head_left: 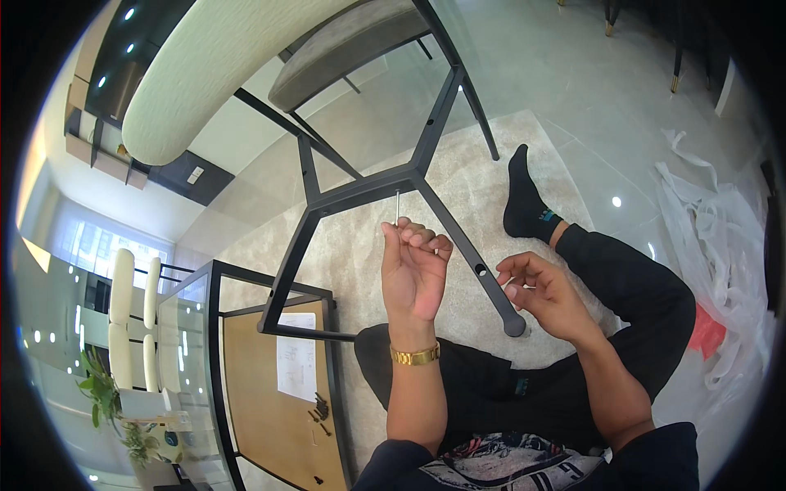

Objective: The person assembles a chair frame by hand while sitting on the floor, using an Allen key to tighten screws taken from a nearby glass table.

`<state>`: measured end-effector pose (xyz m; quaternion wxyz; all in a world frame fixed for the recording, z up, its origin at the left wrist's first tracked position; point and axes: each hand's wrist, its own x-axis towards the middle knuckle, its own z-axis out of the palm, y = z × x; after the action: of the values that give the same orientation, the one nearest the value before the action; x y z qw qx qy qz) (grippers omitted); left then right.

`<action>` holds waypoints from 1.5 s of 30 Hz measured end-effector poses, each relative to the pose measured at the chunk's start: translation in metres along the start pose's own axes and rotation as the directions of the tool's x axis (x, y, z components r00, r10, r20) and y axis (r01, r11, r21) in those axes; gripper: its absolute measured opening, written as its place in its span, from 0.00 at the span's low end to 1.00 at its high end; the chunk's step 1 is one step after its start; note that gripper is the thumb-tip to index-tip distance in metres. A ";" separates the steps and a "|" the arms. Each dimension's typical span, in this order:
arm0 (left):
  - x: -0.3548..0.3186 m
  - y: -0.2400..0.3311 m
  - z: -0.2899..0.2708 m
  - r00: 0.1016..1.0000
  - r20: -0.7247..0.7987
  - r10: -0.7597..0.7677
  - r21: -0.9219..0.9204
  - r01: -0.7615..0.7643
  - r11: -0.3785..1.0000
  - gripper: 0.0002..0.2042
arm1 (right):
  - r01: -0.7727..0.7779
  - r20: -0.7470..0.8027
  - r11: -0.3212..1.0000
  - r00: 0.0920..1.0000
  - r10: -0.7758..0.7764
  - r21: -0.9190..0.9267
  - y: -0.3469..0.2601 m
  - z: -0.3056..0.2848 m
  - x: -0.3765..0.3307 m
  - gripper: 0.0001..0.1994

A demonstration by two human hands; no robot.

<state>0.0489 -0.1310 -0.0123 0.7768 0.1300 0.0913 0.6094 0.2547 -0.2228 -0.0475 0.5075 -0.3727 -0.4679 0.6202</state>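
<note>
In front of me stands a black metal chair frame (368, 191) with angled bars and bolt holes along them. My left hand (417, 266), palm up with fingers curled, grips a thin silver rod (398, 206), which looks like a hex key. The rod's upper end meets the underside of the crossbar. To the right, my right hand (544, 295) is beside the frame's slanted leg (471, 255), near a hole in it. Its fingers are bent and apart from the thumb, with nothing visible between them.
A cream padded piece (196, 78) and a grey cushioned piece (352, 61) rise beyond the frame. At left, a low black-framed table (214, 368) holds a paper sheet (296, 360) and several dark bolts (322, 405). White plastic bags (720, 254) lie right of my leg, past the rug (491, 184).
</note>
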 end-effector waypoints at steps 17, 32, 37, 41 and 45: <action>-0.004 0.018 0.020 0.971 -0.184 -0.153 0.129 0.178 0.976 0.12 | -0.048 0.311 0.987 0.951 -0.002 0.155 -0.004 0.013 -0.012 0.37; -0.002 0.030 0.036 0.944 -0.319 0.085 0.774 0.208 0.597 0.09 | -0.074 0.293 0.994 0.955 0.047 0.083 -0.002 0.010 -0.012 0.38; -0.001 0.034 0.025 0.958 -0.221 0.185 0.915 0.137 0.380 0.09 | -0.089 0.313 0.994 0.948 0.064 0.067 -0.002 0.010 -0.009 0.38; -0.004 0.021 0.026 0.958 -0.227 0.173 0.870 0.120 0.478 0.09 | 0.163 -0.072 0.982 0.983 -0.170 -0.099 -0.011 0.018 -0.014 0.21; -0.009 0.041 0.031 0.960 -0.280 -0.014 0.653 0.201 0.730 0.09 | 0.624 0.020 0.451 0.599 -0.800 -0.639 -0.039 0.036 -0.048 0.14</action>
<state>0.0181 -0.1338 0.0297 0.6921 0.3174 0.4131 0.4996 0.2418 -0.2750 -0.0006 0.6414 -0.3597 -0.6690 0.1080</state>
